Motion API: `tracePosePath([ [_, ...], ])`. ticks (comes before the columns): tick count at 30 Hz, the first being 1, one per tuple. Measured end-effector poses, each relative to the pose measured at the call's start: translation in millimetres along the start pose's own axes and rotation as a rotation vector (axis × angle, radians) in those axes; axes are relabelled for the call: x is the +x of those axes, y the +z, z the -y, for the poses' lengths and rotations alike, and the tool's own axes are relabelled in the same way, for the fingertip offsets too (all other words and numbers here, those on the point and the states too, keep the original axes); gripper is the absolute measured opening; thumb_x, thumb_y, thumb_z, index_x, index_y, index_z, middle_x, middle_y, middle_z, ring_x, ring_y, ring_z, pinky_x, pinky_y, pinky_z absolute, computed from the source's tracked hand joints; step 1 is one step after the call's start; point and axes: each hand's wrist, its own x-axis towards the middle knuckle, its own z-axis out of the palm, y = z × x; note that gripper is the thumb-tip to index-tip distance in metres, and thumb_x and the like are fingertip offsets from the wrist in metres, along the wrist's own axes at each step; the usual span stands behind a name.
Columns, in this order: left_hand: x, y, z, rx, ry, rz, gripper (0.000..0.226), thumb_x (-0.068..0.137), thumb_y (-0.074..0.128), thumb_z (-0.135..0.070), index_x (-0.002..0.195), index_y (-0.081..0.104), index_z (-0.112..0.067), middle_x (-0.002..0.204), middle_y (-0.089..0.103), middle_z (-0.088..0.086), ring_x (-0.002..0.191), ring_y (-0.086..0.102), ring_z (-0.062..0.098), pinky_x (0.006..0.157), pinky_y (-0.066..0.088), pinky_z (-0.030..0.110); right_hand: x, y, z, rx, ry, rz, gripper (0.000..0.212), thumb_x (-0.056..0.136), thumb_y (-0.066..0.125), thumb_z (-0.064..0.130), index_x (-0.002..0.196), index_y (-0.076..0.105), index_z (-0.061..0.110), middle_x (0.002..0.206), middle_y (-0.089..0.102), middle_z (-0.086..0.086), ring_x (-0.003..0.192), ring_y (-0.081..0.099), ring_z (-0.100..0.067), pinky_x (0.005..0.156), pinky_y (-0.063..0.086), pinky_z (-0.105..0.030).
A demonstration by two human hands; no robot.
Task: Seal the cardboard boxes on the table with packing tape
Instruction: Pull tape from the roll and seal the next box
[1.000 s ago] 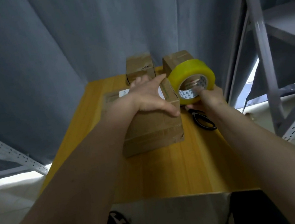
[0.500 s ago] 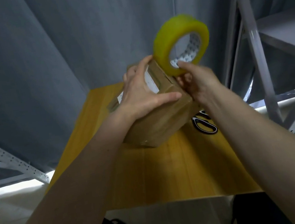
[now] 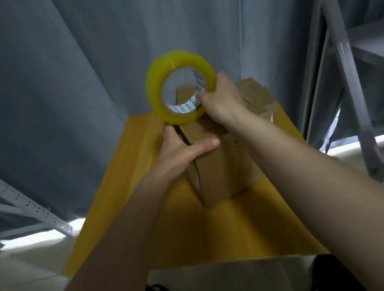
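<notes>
Atop the brown box, yellow tape roll

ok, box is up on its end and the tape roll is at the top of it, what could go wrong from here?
1. The box stands on end, steadied only by the left hand on its side; pulling tape could tip it.
2. A flap gap shows along the left edge, so tape may bridge an open seam.
3. The right hand grips the tape roll by its rim and core; it could slip or lay crooked tape.
</notes>
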Motion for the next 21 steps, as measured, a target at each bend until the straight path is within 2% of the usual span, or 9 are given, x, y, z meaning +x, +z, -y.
tracePosePath([
  [2, -0.8, -5.5, 4.3, 0.001, -0.019, 0.024, 0.125, 0.043, 0.087, -0.056, 0.146, 0.023, -0.024, 0.141, 0.044, -0.005, 0.127, 0.047, 0.014, 0.109, 0.04, 0.039, -1.6, 7.0, 3.2, -0.036, 0.022, 0.023, 0.038, 0.091, 0.058, 0.025, 0.123, 0.049, 0.005, 0.127, 0.057, -0.014, 0.117, 0.054, -0.033, 0.089, 0.043, -0.036],
  [4, -0.2, -8.5, 9.7, -0.012, -0.011, 0.042, 0.118, 0.05, 0.089, -0.047, 0.146, 0.024, -0.025, 0.138, 0.047, -0.01, 0.122, 0.05, 0.008, 0.106, 0.042, 0.032, -0.2, 8.6, 5.0, -0.054, 0.049, 0.037, 0.04, 0.086, 0.065, 0.027, 0.118, 0.058, 0.004, 0.121, 0.062, -0.014, 0.112, 0.059, -0.032, 0.088, 0.049, -0.038],
  [7, 1.8, -11.7, 12.9, -0.046, 0.032, 0.049, 0.111, 0.052, 0.09, -0.043, 0.143, 0.029, -0.025, 0.124, 0.051, -0.02, 0.104, 0.052, -0.017, 0.081, 0.042, 0.003, 1.8, 3.7, 8.4, -0.054, 0.065, 0.029, 0.04, 0.081, 0.071, 0.03, 0.11, 0.064, 0.005, 0.113, 0.067, -0.015, 0.105, 0.063, -0.033, 0.089, 0.053, -0.044],
  [8, 2.6, -12.6, 12.8, -0.041, 0.043, 0.052, 0.109, 0.051, 0.091, -0.044, 0.141, 0.032, -0.025, 0.12, 0.051, -0.024, 0.097, 0.051, -0.024, 0.074, 0.041, -0.002, 3.0, 1.1, 8.9, -0.056, 0.068, 0.027, 0.037, 0.082, 0.07, 0.031, 0.108, 0.064, 0.005, 0.111, 0.067, -0.015, 0.102, 0.064, -0.034, 0.087, 0.054, -0.046],
  [10, 3.2, -13.4, 12.9, -0.028, 0.041, 0.056, 0.112, 0.047, 0.09, -0.052, 0.14, 0.034, -0.027, 0.122, 0.052, -0.025, 0.101, 0.05, -0.023, 0.078, 0.042, 0.001, 5.7, -5.4, 8.0, -0.064, 0.08, 0.017, 0.03, 0.084, 0.066, 0.029, 0.102, 0.062, 0.006, 0.102, 0.067, -0.014, 0.085, 0.068, -0.035, 0.078, 0.057, -0.048],
  [12, 2.2, -14.2, 14.5, -0.023, 0.035, 0.059, 0.128, 0.042, 0.088, -0.059, 0.148, 0.024, -0.029, 0.139, 0.048, -0.016, 0.123, 0.047, -0.007, 0.1, 0.042, 0.019, 8.9, -14.9, 5.2, -0.053, 0.106, -0.018, 0.027, 0.084, 0.064, 0.026, 0.101, 0.061, 0.006, 0.098, 0.067, -0.013, 0.073, 0.07, -0.034, 0.072, 0.059, -0.049],
  [13, 0.7, -15.0, 15.1, -0.023, 0.035, 0.055, 0.134, 0.04, 0.088, -0.062, 0.151, 0.018, -0.032, 0.146, 0.043, -0.013, 0.131, 0.042, 0.001, 0.108, 0.039, 0.029, 10.6, -21.5, 3.4, -0.061, 0.115, -0.05, 0.028, 0.084, 0.063, 0.026, 0.104, 0.062, 0.006, 0.101, 0.068, -0.014, 0.077, 0.07, -0.035, 0.075, 0.058, -0.049],
  [15, -2.4, -16.9, 16.1, -0.035, 0.035, 0.047, 0.139, 0.038, 0.086, -0.065, 0.152, 0.012, -0.035, 0.15, 0.037, -0.013, 0.136, 0.036, 0.005, 0.113, 0.034, 0.036, 15.6, -38.5, -1.4, -0.133, 0.111, -0.149, 0.033, 0.084, 0.061, 0.026, 0.11, 0.062, 0.006, 0.111, 0.066, -0.016, 0.098, 0.065, -0.037, 0.085, 0.055, -0.049],
  [21, -0.6, -14.0, 9.9, -0.053, 0.08, 0.114, 0.125, 0.046, 0.089, -0.054, 0.147, 0.015, -0.052, 0.141, 0.039, -0.02, 0.129, 0.038, -0.004, 0.1, 0.037, 0.017, 23.5, -76.7, -16.6, -0.194, 0.059, -0.261, 0.035, 0.089, 0.057, 0.031, 0.115, 0.063, 0.009, 0.118, 0.064, -0.019, 0.105, 0.062, -0.042, 0.088, 0.053, -0.052],
])
